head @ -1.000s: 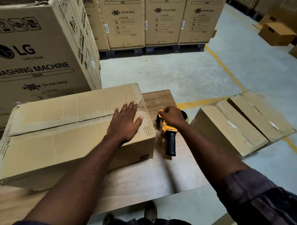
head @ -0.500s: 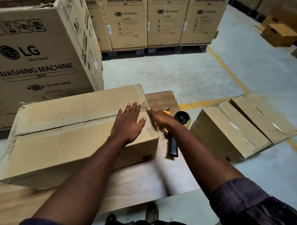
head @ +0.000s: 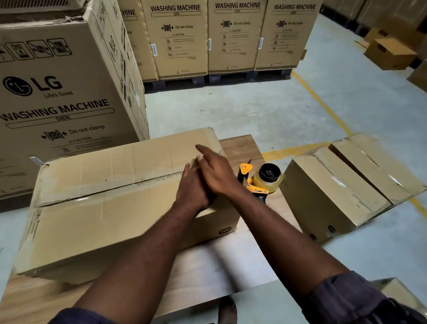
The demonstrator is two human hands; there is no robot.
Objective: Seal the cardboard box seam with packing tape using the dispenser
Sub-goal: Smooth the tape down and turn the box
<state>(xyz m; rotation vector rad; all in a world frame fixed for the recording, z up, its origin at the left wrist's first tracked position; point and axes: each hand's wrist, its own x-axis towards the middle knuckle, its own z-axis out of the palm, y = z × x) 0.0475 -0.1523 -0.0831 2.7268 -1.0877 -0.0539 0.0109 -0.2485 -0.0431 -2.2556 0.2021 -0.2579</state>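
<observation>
Cardboard box (head: 107, 215): long, lying on wooden table (head: 212, 267), flaps closed; seam (head: 125, 187) runs lengthwise along the top.
Left hand (head: 188, 190): flat on the box top at the seam's right end, fingers straight and close together, gripping nothing.
Right hand (head: 216, 172): crossed over the back of the left hand, fingers extended and slightly spread, blurred; holds nothing. Contact with the box cannot be told.
Tape dispenser (head: 260, 182): yellow and black, roll loaded, lying on the table just right of the box, no hand on it.
Smaller boxes (head: 331, 196): on the floor, right of the table.
</observation>
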